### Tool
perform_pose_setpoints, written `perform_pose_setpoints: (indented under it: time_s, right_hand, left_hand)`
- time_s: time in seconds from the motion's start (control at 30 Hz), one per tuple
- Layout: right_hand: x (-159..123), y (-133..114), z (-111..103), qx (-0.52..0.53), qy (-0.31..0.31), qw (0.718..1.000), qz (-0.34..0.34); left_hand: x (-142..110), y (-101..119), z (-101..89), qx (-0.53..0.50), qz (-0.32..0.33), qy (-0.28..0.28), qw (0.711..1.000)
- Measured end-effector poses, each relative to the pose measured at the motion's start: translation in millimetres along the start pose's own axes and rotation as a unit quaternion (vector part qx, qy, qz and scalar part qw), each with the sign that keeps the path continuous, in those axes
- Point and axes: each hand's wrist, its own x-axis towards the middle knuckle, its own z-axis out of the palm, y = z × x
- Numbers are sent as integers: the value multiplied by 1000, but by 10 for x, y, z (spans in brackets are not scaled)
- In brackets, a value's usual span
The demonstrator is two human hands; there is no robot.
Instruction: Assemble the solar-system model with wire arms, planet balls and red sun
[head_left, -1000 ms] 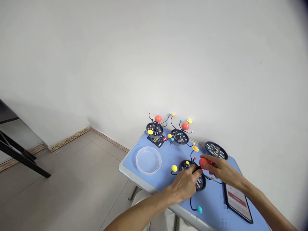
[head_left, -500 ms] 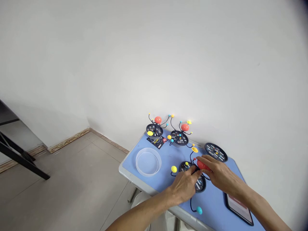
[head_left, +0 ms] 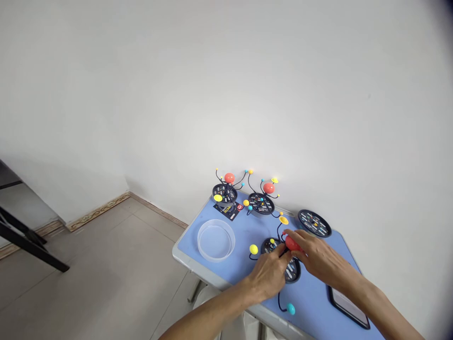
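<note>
A blue counter (head_left: 230, 271) with a pale rim stands against a plain white wall. At its near side, the left hand (head_left: 268, 277) closes thumb and fingers on the black hub (head_left: 284, 252) of a small planet model, above its round black base (head_left: 292, 275); the fingers hide much of the hub. Just beyond, the right hand (head_left: 316, 252) curls around the red ball (head_left: 292, 243), grasping it close against the left fingertips.

Compared with a second ago, the red ball sits nearer the left hand, and the right forearm covers more of the phone (head_left: 348, 307).

Nearest on the counter, a turquoise ball (head_left: 290, 309) ends a curved black arm close to the front edge, with the phone lying to its right, partly behind the forearm. A yellow ball (head_left: 253, 249) juts out left of the base, and the hands block the middle of the model. Left of that rests a clear round dish (head_left: 216, 241). Farther back are a black disc (head_left: 314, 223), a dark printed card (head_left: 228, 212) and two similar models, each with its own red sphere, near the wall.
</note>
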Motion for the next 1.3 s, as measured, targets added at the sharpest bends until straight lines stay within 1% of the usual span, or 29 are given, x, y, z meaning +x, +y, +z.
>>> perform_pose_setpoints:
  time_s: [0.13,0.23,0.37,0.5,0.67,0.83,1.03,1.13,1.3]
  right_hand:
    - [-10,-17,-34,20,-13,1000,-20]
    - [-8,-29,-61,18,-21,999,-23]
    - [7,-40,-83,-2,-38,999,-5]
    - [14,-41,-104,5,-48,999,11]
    - [4,-31,-103,17,-47,998,30]
    - [2,-54,-121,14,-27,999,42]
    - [-56,-101,-351,-28,-5,998,48]
    - [-141,-62,-431,-43,31,998,35]
    - [-361,35,-450,-38,110,993,32]
  left_hand:
    - [-5,-12,-1,-1,1,3,1000]
    - [-2,-21,1,-3,2,3,1000]
    - [3,-24,7,-14,5,10,1000]
    - [0,-17,9,-25,-2,10,1000]
    - [-13,32,-50,-33,-8,12,999]
    - [-39,52,-98,-43,-6,19,999]
    - [-81,-4,-62,-37,-12,33,999]
    - [-100,-2,-59,-21,-17,40,999]
    - [-143,17,-77,-31,-13,46,998]
